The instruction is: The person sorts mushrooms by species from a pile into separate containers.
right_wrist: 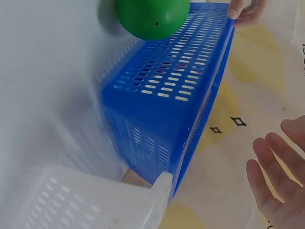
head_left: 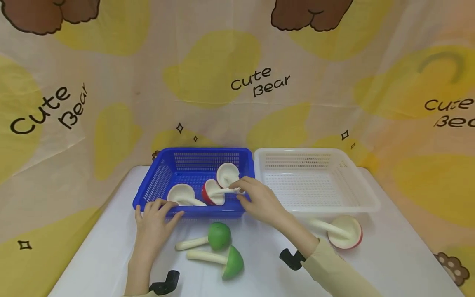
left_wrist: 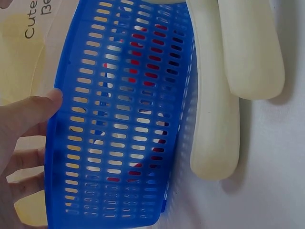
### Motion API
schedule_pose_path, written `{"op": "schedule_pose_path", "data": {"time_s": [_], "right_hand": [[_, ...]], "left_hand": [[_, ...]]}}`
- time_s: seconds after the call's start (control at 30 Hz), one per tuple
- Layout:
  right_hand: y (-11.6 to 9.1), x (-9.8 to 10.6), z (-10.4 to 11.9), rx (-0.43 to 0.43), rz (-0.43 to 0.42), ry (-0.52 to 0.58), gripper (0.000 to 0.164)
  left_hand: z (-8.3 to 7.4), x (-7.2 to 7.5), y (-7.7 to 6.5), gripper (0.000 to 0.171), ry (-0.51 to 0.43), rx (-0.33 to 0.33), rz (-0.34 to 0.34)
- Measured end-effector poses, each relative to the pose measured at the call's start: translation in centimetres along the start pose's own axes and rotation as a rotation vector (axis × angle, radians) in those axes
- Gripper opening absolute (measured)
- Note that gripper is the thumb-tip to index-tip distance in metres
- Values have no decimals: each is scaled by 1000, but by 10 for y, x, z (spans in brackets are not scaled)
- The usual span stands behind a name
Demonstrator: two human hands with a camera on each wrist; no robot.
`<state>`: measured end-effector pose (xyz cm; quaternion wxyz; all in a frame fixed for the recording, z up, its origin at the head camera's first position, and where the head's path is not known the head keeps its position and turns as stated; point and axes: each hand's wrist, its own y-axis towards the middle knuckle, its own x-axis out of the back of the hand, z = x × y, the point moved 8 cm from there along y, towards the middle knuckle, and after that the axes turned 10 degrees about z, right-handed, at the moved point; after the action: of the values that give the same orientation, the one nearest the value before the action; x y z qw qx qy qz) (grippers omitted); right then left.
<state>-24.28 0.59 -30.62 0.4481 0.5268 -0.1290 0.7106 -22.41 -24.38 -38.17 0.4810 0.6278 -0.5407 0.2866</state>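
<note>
My left hand (head_left: 152,225) grips the front rim of the blue basket (head_left: 219,212) near its left corner; in the left wrist view the thumb lies over the edge, fingers behind it. Over the basket's right side is my right hand (head_left: 262,202), thumb and fingers apart around the stem end of a red-capped toy mushroom (head_left: 208,193). The right wrist view shows those fingers (right_wrist: 281,157) loosely extended, nothing visible between them. Two more toy mushrooms lie in the basket, one at the left (head_left: 181,194), one at the back right (head_left: 227,174), with pale undersides showing.
Two green-capped toy mushrooms, one behind (head_left: 219,236) and one nearer (head_left: 233,264), lie in front of the blue basket. A white basket (head_left: 371,202) stands directly to its right. Before that lies another red-capped mushroom (head_left: 346,235). A patterned cloth (head_left: 208,82) hangs behind.
</note>
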Motion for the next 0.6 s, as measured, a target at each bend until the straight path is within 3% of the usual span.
{"op": "schedule_pose_path", "data": {"time_s": [0.23,0.6], "right_hand": [[-20,10,-6,-10,-55,-13,28],[-56,16,-24,-96,-115,-38,29]], "left_hand": [[-1,1,0,29,-5,-8,-3],[0,1,0,28,-5,-23,-29]]}}
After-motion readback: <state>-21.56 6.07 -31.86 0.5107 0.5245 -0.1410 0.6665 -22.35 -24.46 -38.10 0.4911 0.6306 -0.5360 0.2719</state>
